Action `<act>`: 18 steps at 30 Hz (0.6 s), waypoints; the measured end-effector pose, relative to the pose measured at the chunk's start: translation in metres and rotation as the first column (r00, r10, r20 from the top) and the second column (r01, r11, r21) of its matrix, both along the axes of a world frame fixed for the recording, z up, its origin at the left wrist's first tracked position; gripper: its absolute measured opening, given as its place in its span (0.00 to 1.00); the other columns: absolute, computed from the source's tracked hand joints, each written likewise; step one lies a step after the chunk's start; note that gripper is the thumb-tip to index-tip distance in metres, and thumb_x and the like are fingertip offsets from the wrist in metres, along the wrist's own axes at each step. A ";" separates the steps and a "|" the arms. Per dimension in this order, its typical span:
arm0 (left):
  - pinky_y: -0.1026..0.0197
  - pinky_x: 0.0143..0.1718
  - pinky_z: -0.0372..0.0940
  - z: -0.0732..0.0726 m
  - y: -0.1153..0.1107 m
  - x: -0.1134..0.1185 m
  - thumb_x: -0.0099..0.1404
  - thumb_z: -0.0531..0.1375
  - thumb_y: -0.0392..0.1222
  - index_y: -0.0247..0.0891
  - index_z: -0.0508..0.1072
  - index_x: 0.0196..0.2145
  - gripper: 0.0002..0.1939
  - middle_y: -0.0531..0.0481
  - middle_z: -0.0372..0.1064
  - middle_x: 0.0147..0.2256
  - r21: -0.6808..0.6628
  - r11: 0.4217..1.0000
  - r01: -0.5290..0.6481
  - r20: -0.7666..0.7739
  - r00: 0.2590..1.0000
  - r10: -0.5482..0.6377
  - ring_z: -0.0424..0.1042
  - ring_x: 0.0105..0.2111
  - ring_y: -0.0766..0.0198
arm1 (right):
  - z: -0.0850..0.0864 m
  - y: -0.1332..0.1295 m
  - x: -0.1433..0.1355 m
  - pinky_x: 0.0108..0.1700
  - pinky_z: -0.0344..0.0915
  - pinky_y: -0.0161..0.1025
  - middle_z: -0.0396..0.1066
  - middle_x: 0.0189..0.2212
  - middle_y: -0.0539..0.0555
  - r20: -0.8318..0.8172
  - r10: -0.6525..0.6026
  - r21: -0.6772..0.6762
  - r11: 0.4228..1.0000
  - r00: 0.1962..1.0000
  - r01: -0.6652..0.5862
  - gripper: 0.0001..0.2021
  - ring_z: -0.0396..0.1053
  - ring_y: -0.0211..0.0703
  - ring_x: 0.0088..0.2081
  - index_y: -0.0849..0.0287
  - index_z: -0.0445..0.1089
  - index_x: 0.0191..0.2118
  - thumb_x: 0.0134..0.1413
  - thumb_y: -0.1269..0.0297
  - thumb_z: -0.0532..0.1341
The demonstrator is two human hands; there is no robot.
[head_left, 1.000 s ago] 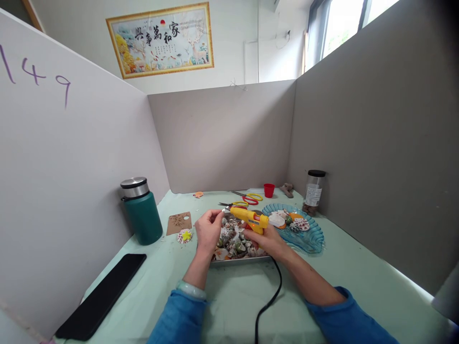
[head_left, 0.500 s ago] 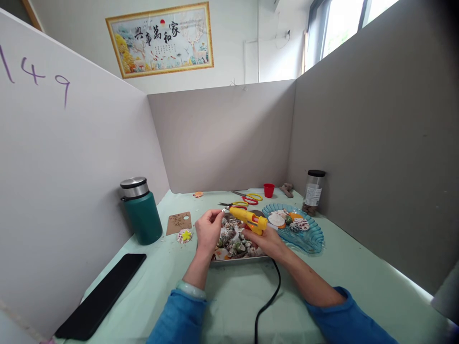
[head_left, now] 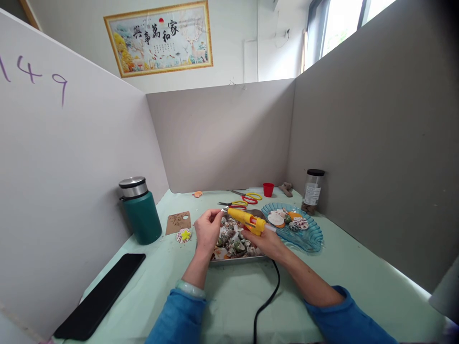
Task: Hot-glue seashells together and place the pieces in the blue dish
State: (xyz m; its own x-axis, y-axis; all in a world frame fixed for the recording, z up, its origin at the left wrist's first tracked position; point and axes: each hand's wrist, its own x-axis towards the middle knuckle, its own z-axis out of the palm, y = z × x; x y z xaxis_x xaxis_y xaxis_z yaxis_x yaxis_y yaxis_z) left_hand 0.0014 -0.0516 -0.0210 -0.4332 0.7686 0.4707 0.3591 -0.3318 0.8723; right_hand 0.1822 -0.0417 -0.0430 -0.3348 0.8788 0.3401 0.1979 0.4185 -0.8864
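Note:
My right hand (head_left: 267,242) is wrapped round a yellow hot glue gun (head_left: 247,220), with a glue stick poking out of its back end. The gun's nozzle points left, up against the fingertips of my left hand (head_left: 208,229). Those fingers are pinched together on something small and whitish, too small to make out. Below both hands lies a metal tray (head_left: 238,260) heaped with small seashells (head_left: 234,241), partly hidden by my hands. Left of the tray a speckled shell with a yellow star-shaped piece (head_left: 184,235) rests on the table.
A blue glass dish (head_left: 310,239) holding shells stands right of the tray. Scissors (head_left: 251,197), a red cup (head_left: 268,189) and a lidded jar (head_left: 312,191) are farther back. At left are a green bottle (head_left: 141,217), a brown card (head_left: 178,222) and a black pad (head_left: 103,294). A black cord (head_left: 267,303) runs toward me.
Almost nothing differs. The view has shifted very slightly, and both hands keep the same pose, the glue gun's nozzle still at my left fingertips.

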 end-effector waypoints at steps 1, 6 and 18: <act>0.65 0.25 0.63 0.000 0.000 0.000 0.54 0.62 0.49 0.35 0.77 0.30 0.13 0.50 0.74 0.24 -0.003 1.000 -0.002 -0.003 1.000 0.002 0.68 0.21 0.66 | -0.001 0.001 0.000 0.24 0.60 0.34 0.66 0.21 0.49 0.001 0.002 0.004 1.000 1.000 -0.002 0.18 0.61 0.37 0.22 0.63 0.73 0.40 0.50 0.53 0.61; 0.64 0.27 0.64 0.000 -0.001 0.000 0.55 0.61 0.48 0.36 0.77 0.31 0.13 0.50 0.73 0.24 -0.008 1.000 -0.011 -0.020 1.000 0.011 0.68 0.21 0.66 | 0.000 0.000 0.000 0.23 0.58 0.34 0.65 0.20 0.49 -0.003 -0.008 -0.003 1.000 1.000 0.008 0.18 0.60 0.37 0.22 0.64 0.73 0.40 0.50 0.53 0.61; 0.65 0.26 0.63 -0.003 0.001 -0.001 0.55 0.61 0.49 0.36 0.77 0.30 0.13 0.51 0.73 0.23 0.033 0.999 -0.043 -0.060 0.997 0.045 0.69 0.22 0.66 | 0.003 -0.002 -0.001 0.25 0.60 0.35 0.65 0.20 0.49 -0.027 -0.050 -0.036 0.998 0.998 0.049 0.17 0.62 0.39 0.23 0.62 0.73 0.39 0.48 0.55 0.61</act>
